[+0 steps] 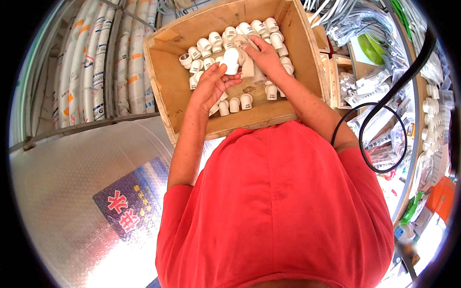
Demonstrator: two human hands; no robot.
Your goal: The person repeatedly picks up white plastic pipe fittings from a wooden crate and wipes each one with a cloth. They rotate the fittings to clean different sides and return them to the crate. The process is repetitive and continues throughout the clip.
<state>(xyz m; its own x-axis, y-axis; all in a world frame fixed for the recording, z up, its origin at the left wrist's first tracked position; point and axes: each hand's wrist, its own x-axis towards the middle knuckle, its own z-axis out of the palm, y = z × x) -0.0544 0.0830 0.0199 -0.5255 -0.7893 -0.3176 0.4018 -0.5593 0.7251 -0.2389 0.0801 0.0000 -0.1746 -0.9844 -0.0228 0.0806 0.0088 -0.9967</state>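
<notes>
My left hand [214, 84] holds a white plastic elbow pipe fitting [231, 61] between thumb and fingers, over a wooden box [230, 127]. A crumpled beige cloth [246, 63] is gripped in my right hand [264, 57], just right of that fitting and seeming to touch it. Rows of similar white elbow fittings [215, 39] stand along the far part of the box. More fittings [246, 101] sit near its front wall, and others lie partly hidden under my hands and forearms.
Wrapped white pipes [137, 64] stand in a metal rack at the left. Bubble wrap [72, 172] covers a surface below it. On the right are small wooden bins [335, 81], bagged parts [371, 90] and a looped black cable [383, 104]. White fittings [430, 108] line the far right shelf.
</notes>
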